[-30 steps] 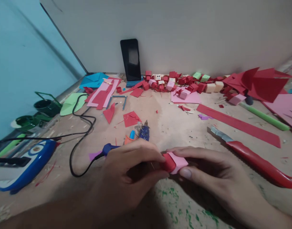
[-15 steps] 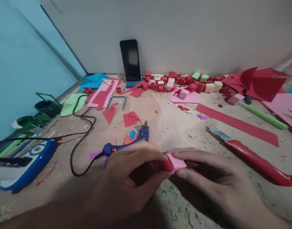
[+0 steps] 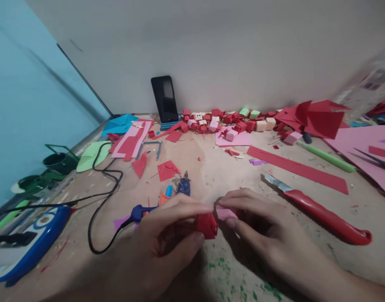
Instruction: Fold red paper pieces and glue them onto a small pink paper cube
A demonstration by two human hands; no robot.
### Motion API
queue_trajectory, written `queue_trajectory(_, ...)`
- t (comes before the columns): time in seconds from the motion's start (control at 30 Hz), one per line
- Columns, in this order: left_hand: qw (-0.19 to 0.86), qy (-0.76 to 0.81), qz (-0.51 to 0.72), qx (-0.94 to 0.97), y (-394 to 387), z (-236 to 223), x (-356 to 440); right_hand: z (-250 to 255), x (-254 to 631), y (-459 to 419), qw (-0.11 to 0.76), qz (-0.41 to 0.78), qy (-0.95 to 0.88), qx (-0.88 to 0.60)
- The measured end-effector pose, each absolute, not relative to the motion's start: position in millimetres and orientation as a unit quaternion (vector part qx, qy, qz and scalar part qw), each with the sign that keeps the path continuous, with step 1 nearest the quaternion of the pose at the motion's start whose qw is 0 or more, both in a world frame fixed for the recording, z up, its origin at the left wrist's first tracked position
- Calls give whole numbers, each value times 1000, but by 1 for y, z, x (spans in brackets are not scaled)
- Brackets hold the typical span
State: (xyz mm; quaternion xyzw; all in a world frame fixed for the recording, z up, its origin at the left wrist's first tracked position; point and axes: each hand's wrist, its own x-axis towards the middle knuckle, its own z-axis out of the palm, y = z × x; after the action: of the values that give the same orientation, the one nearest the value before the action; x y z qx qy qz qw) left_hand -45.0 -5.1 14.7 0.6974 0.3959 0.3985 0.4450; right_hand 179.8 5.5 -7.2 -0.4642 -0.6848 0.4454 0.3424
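Observation:
Between the thumb and fingers of my left hand (image 3: 170,235) is a small red folded-paper piece (image 3: 206,226), its open end facing right. A thin whitish strand hangs below it. My right hand (image 3: 261,226) pinches a small pink paper piece (image 3: 225,214), partly covered by the fingertips. A narrow gap separates the two pieces. Just behind my left hand lies a blue glue gun (image 3: 183,186), its handle partly hidden by that hand. To the right of my right hand rests a red-handled utility knife (image 3: 324,214).
A black phone (image 3: 165,98) leans on the back wall. Several small paper cubes (image 3: 232,134) line the wall. A red paper strip (image 3: 299,170) lies behind the knife. A black cord (image 3: 94,209) loops on the left near a blue-and-white device (image 3: 50,235). Scissors (image 3: 373,159) lie far right.
The pink piece has come off the red piece, and my hands have moved slightly apart. The view has tilted up and shifted to the right.

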Motion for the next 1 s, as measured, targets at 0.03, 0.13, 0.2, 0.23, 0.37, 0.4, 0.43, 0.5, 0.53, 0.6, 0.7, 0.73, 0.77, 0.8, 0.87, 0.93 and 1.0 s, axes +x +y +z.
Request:
queue_trajectory(0.03,449,389,381,708,-6,16,-44,-8,181,6,340,430,-702,-455)
queue_trajectory(0.13,460,360,347,733,-8,18,-43,-11,184,4,351,400,-721,-443)
queue_trajectory(0.2,456,343,352,742,-10,16,-43,-10,186,1,385,371,-725,-435)
queue_trajectory(0.23,447,341,360,745,-12,14,-44,-9,186,-1,404,358,-726,-427)
queue_trajectory(0.37,418,376,386,732,-17,4,-44,-3,184,-9,410,361,-737,-398)
queue_trajectory(0.4,414,387,398,722,-19,2,-43,-3,182,-10,390,374,-739,-401)
queue_trajectory(0.43,411,396,407,713,-20,0,-42,-3,181,-11,375,388,-738,-405)
queue_trajectory(0.5,406,408,421,701,-21,-1,-39,-4,179,-12,355,409,-732,-413)
queue_trajectory(0.53,406,411,422,699,-22,-1,-38,-5,179,-12,353,415,-730,-413)
queue_trajectory(0.6,405,418,415,699,-22,0,-37,-6,179,-11,354,424,-726,-409)
queue_trajectory(0.7,409,423,398,704,-21,-1,-37,-8,180,-11,379,444,-701,-409)
queue_trajectory(0.73,408,420,397,707,-21,-2,-38,-8,181,-11,388,457,-684,-415)
queue_trajectory(0.77,403,416,397,712,-21,-3,-38,-9,182,-12,394,474,-664,-423)
queue_trajectory(0.8,396,412,396,718,-22,-5,-37,-10,182,-12,398,494,-641,-432)
queue_trajectory(0.87,373,411,395,732,-23,-7,-36,-12,182,-14,409,529,-597,-443)
queue_trajectory(0.93,366,414,382,741,-23,-7,-35,-13,180,-16,427,553,-563,-441)
queue_trajectory(1.0,367,410,374,747,-23,-4,-34,-12,177,-18,449,574,-535,-427)
